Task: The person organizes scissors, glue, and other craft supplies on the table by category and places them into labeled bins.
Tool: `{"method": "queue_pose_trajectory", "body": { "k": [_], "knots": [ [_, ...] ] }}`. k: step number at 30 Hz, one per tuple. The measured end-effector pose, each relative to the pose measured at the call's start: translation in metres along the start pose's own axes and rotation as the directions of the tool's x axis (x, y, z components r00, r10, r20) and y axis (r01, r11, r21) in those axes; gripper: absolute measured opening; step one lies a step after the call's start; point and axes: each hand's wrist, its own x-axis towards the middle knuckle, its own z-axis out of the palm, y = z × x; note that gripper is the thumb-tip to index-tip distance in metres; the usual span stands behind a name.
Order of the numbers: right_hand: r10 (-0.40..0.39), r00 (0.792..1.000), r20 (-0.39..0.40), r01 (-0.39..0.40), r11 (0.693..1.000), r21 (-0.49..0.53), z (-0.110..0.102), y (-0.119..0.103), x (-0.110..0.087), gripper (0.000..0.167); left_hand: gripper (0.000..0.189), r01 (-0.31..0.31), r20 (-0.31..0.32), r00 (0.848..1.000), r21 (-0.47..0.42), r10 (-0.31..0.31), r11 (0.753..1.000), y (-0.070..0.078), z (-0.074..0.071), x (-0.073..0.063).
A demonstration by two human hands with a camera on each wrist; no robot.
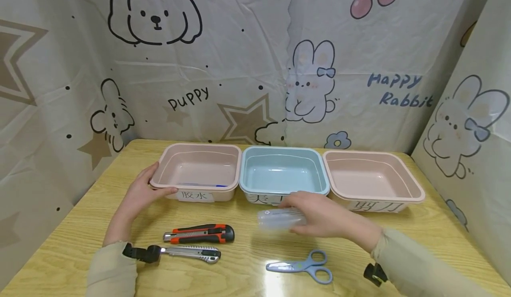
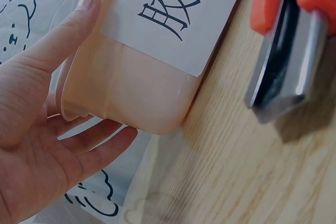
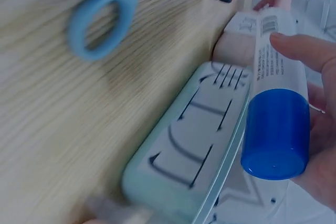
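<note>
My left hand [image 1: 137,195] grips the left corner of a pink plastic bin [image 1: 163,185], thumb along its front rim and fingers against the side. In the left wrist view the thumb [image 2: 86,9] rests on the rim beside the paper label [image 2: 157,24]. My right hand [image 1: 319,217] holds a glue stick [image 1: 279,219] before the blue bin [image 1: 243,179]. The right wrist view shows its white tube with a barcode and its blue end [image 3: 275,137]; in the head view that end is hidden by the hand. Inside the left bin lies a thin blue thing [image 1: 219,185].
Another pink bin [image 1: 411,193], also labelled, stands at the right of the row. On the wooden table lie a red-and-black utility knife [image 1: 199,233], a silver utility knife [image 1: 191,252] and blue scissors [image 1: 299,267]. A printed curtain [image 1: 239,66] hangs behind the bins.
</note>
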Motion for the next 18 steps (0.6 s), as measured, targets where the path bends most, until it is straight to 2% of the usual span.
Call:
{"method": "queue_pose_trajectory", "body": {
  "k": [13,18],
  "knots": [
    [-0.074,0.997,-0.026,0.074,0.997,-0.022,0.006,-0.021,0.058,0.043,0.105,-0.014,0.002,1.000,-0.022,0.014,1.000,0.000,-0.001,-0.002],
    [-0.056,0.997,-0.049,0.056,0.998,-0.015,0.010,-0.026,0.083,0.042,0.106,-0.013,0.006,1.000,-0.023,0.013,1.000,0.000,-0.001,-0.001]
  ]
}}
